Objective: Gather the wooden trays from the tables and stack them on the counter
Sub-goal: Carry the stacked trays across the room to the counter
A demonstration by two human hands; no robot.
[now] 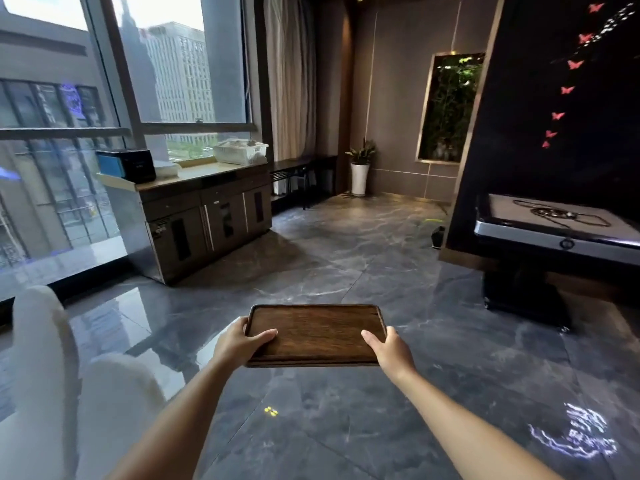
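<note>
A dark wooden tray (pixel 317 332) with a raised rim hangs level over the floor in front of me, empty. My left hand (pixel 239 342) grips its left short edge, thumb lying on the tray's inside. On the opposite short edge my right hand (pixel 389 348) holds it the same way. The counter (pixel 207 173), a pale stone top on dark wood cabinets, runs under the window at the far left, well beyond the tray.
On the counter stand a black box (pixel 126 164) and a white basket (pixel 241 152). A mahjong table (pixel 561 226) stands at the right against a dark partition. White chair backs (pixel 52 358) rise at the near left. A potted plant (pixel 360 168) fills the far corner. Glossy marble floor stretches between.
</note>
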